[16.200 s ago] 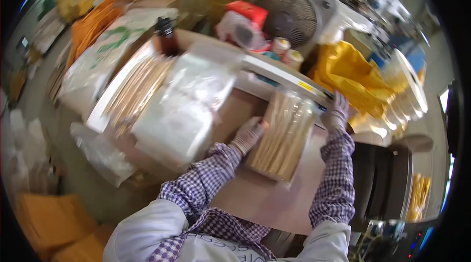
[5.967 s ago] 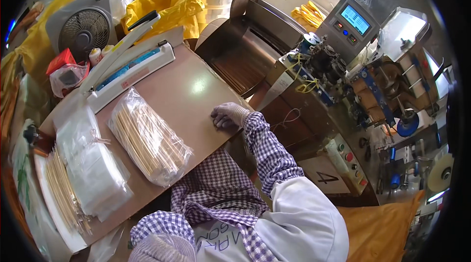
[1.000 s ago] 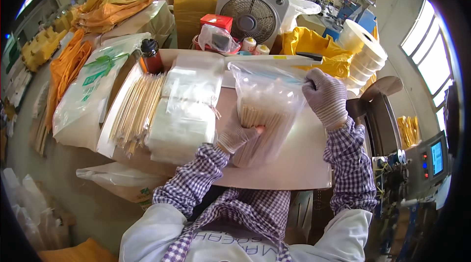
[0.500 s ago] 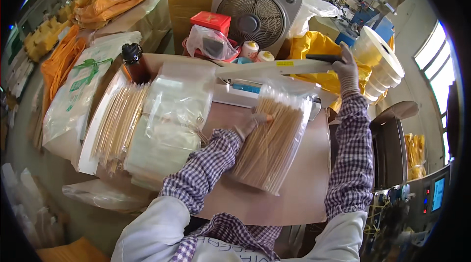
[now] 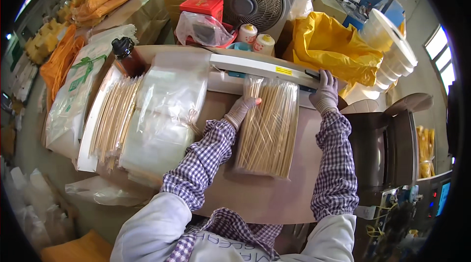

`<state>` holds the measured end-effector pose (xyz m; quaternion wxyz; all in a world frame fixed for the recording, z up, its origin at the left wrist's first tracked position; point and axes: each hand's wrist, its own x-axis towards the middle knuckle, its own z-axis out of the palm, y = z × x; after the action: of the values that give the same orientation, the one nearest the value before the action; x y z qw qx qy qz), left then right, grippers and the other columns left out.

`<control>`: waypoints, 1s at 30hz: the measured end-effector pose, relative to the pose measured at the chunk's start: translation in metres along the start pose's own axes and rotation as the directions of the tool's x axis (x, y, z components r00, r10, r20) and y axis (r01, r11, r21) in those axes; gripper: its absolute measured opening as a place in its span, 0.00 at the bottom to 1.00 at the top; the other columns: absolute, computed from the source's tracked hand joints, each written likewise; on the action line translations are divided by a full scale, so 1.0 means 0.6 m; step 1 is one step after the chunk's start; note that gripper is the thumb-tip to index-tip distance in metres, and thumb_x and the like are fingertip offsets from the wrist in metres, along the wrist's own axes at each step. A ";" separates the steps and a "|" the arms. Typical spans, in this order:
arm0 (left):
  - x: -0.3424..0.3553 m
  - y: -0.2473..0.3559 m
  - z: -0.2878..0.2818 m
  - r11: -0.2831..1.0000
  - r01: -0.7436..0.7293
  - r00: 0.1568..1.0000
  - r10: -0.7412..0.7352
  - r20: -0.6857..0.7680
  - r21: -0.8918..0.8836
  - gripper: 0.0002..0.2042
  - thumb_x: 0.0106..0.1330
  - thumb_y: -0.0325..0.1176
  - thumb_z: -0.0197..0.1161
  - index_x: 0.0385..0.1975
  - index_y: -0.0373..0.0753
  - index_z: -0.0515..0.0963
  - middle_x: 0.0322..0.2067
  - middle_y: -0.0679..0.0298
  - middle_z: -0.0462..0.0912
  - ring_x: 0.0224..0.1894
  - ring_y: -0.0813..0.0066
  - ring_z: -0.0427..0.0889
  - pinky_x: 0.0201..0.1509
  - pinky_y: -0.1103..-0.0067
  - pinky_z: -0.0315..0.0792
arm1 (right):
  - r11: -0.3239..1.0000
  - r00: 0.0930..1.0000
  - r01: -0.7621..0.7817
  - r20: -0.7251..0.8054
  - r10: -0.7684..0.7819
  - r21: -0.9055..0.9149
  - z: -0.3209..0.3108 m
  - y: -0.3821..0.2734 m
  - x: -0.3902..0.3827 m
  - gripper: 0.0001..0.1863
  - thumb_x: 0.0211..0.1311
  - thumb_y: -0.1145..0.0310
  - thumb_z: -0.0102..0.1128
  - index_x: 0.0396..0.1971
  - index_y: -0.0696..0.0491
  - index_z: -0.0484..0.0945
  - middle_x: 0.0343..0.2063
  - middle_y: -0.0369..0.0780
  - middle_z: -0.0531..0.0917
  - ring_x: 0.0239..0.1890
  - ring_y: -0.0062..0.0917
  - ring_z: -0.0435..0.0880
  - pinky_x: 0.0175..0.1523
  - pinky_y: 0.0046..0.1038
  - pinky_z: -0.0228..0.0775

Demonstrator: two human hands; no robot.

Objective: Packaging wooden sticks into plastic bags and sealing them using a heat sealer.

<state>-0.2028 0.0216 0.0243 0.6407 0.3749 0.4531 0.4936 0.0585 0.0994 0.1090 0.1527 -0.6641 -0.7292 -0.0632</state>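
Observation:
A clear plastic bag of thin wooden sticks point(image 5: 269, 132) lies on the brown work surface, its upper end at a long white bag sealer point(image 5: 255, 67). My left hand point(image 5: 240, 111), gloved with a bare thumb tip, pinches the bag's left edge near the top. At the sealer's right end, my gloved right hand point(image 5: 326, 94) curls its fingers over the dark handle of the lowered arm. The bag's top edge is hidden under that arm. Left of the bag is a stack of flat clear bags point(image 5: 164, 110), beside a white tray of loose sticks point(image 5: 114, 117).
A dark bottle point(image 5: 126, 56) stands behind the loose sticks. Beyond the sealer are a box fan point(image 5: 245, 4), a red tin point(image 5: 201, 7), two white containers point(image 5: 263, 43) and a yellow bag point(image 5: 333, 48). A dark metal bin point(image 5: 375, 149) stands to the right.
My right hand has brought the sealer's arm down from its raised position. The bag of sticks now sits straighter, its top end against the sealer, with my left hand still at its left edge.

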 end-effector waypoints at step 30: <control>-0.955 0.245 -0.401 0.534 0.740 -0.063 0.660 -0.749 0.409 0.25 0.57 0.50 0.57 0.42 0.31 0.70 0.33 0.56 0.77 0.29 0.68 0.76 0.35 0.76 0.73 | 0.984 0.963 -0.174 -0.213 0.163 -0.033 0.015 0.006 -0.044 0.53 0.41 0.38 0.59 0.63 0.52 0.46 0.62 0.50 0.51 0.62 0.44 0.55 0.62 0.37 0.53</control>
<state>-0.5332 -0.4938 0.2069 -0.1774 0.1129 0.9398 0.2693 0.0629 0.0776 0.0922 0.2166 -0.7168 -0.6481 -0.1383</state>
